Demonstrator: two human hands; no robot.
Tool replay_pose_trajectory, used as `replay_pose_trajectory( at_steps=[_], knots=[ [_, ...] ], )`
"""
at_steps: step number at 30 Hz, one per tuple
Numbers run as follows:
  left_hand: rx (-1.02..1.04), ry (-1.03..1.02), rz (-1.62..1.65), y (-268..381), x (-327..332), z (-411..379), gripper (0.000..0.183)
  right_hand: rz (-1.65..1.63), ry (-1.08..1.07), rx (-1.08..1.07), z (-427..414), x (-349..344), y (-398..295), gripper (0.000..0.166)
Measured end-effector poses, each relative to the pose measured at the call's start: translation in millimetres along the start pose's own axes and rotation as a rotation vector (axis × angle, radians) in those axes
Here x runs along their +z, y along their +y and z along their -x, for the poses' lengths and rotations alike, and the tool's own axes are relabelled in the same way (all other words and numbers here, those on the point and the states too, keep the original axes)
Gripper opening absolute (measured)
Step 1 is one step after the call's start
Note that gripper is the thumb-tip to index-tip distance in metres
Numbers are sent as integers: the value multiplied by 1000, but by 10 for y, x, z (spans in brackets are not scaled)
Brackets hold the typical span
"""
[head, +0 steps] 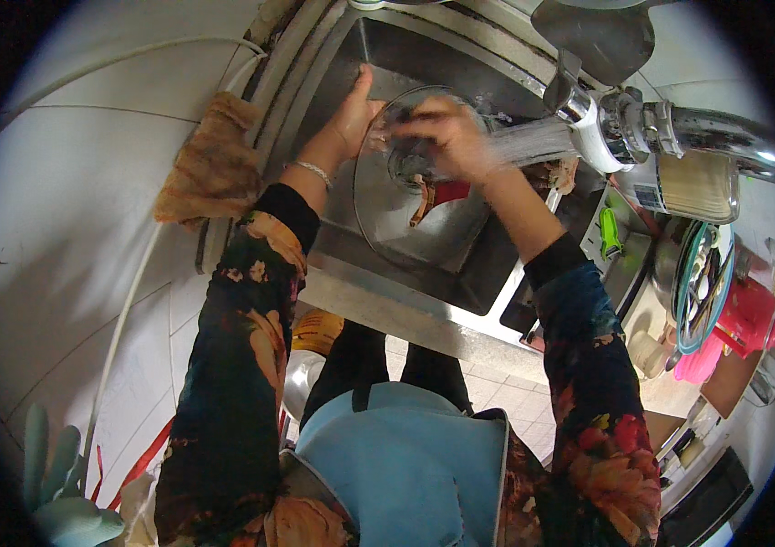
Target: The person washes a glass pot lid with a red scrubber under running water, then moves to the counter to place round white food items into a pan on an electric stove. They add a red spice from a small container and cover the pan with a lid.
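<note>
A round glass pot lid (387, 225) is tilted over the stainless steel sink (346, 236). My left hand (358, 116) grips the lid's left upper edge, its thumb pointing up and its fingertips partly hidden. Across the lid's upper part lies my right hand (449, 133), blurred, with bent fingers; whether it holds something cannot be told. From the faucet (589, 130) on the right, water (531, 142) sprays onto my right hand and wrist. A red and brown object (436, 197) shows at the lid's middle, just below my right hand.
A brown cloth (213, 164) hangs left of the sink. To the right are a green peeler (609, 232), a glass container (698, 184), a blue-rimmed basket of utensils (684, 328) and a red plastic container (749, 314). A pale green rubber glove (66, 506) is at lower left.
</note>
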State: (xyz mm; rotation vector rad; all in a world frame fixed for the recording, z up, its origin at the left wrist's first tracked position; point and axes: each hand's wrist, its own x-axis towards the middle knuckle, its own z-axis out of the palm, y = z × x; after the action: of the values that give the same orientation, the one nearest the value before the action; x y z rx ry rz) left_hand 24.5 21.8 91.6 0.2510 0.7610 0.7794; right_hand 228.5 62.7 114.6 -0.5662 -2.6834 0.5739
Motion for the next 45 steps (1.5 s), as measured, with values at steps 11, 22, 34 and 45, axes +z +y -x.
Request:
replay_pose_trajectory(
  at_steps=[11, 22, 34, 45],
  knots=[
    [4, 264, -10, -38, 110, 121, 95, -79, -233, -283, -230, -7, -445, 34],
    [60, 263, -408, -194, -48, 33, 41, -275, 295, 1079, 982, 976, 840, 33],
    [9, 570, -468, -160, 46, 246, 54, -253, 185, 161, 55, 363, -438, 38],
    [210, 355, -328, -208, -228, 394, 41, -331, 287, 1455, 1223, 1049, 59, 34]
  ],
)
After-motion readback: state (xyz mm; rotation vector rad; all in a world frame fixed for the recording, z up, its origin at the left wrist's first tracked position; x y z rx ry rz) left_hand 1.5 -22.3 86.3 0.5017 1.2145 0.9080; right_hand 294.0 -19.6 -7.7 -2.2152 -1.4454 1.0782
